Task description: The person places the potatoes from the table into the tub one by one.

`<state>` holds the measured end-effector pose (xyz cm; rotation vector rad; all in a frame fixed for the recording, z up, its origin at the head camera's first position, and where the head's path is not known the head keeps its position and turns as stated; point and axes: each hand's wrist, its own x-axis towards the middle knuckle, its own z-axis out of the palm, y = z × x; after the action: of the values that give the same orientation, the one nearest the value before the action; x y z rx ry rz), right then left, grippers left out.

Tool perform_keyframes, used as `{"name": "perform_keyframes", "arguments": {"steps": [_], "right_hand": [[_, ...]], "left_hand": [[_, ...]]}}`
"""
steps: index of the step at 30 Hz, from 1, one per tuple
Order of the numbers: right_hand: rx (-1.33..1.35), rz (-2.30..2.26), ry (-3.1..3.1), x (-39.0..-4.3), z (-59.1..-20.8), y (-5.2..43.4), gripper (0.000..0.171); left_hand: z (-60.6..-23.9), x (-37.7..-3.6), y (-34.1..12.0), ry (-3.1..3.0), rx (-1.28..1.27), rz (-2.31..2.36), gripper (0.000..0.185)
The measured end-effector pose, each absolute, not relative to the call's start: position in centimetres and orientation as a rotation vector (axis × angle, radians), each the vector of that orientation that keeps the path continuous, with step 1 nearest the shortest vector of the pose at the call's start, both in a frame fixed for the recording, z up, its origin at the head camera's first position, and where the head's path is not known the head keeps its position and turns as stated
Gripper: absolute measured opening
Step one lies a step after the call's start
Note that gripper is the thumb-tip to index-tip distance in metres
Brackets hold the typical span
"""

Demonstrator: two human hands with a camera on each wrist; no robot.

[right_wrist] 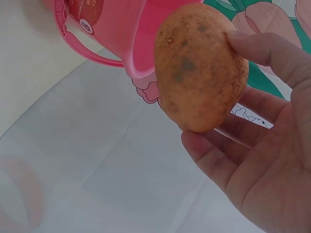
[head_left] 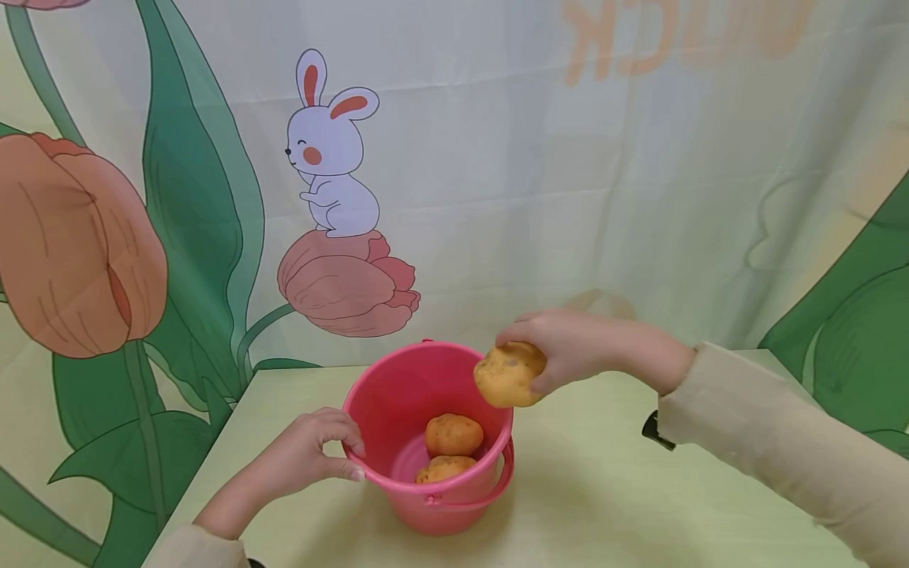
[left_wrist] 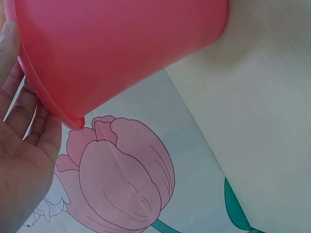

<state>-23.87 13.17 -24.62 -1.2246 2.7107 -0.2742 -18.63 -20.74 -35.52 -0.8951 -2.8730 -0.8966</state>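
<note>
A pink bucket [head_left: 419,505] stands on the table, its handle hanging down at the right front. Two potatoes [head_left: 454,435] lie inside at the bottom. My left hand [head_left: 305,450] grips the bucket's left rim between thumb and fingers; the left wrist view shows the fingers [left_wrist: 48,133] along that rim. Another potato [right_wrist: 201,68] is held between the thumb and fingers of my right hand [head_left: 578,347]. This potato is at the right edge of the bucket's mouth, raised to about rim height, with dark spots on its skin.
The pale table [head_left: 604,489] spreads around the bucket. Behind it hangs a curtain [head_left: 497,197] printed with a rabbit and tulips. A small black piece [head_left: 659,432] shows at the right sleeve [head_left: 767,442].
</note>
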Motion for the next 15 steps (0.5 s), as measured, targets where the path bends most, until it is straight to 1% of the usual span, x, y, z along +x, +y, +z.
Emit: {"name": "perform_keyframes", "arguments": {"steps": [15], "right_hand": [[-1.222, -0.255, 2.674, -24.37, -24.80, 12.15, 0.047]], "left_hand": [[-35.54, -18.62, -20.74, -2.859, -0.909, -0.899, 0.021]]}}
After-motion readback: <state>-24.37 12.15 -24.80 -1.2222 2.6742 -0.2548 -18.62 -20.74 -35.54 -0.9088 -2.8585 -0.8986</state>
